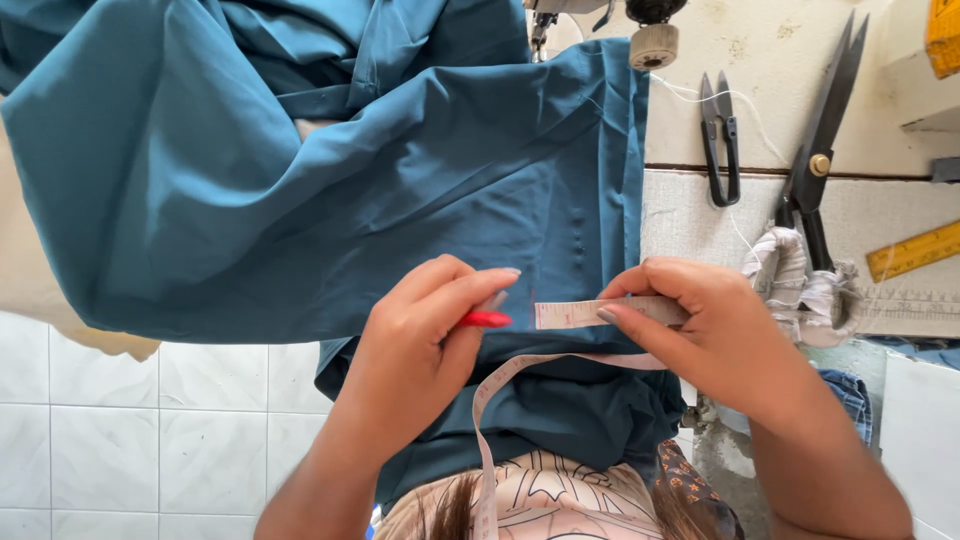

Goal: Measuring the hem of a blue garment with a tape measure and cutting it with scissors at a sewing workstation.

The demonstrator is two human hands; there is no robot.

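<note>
Teal woven cloth (pixel 400 170) lies spread over the bench (pixel 780 60). Her left hand (pixel 415 350) pinches what looks like a red chalk marker (pixel 486 319) against it; the right hand (pixel 715 335) closes its fingers (pixel 640 325) on a pale pink measuring tape (pixel 575 313) laid flat beside.

Tailoring/sewing workshop, small one. Evidence: sewing machine head (pixel 600 15) w/ thread spool (pixel 653 45) at top of the counter (pixel 780 60), big black shears (pixel 822 140) + thread snips (pixel 720 140) lying beside it, yellow rulers (pixel 912 250) at the right edge, teal fabric (pixel 350 170) spread across, pink measuring tape (pixel 575 313) laid on the cloth. White tiled floor (pixel 150 430) below.
</note>
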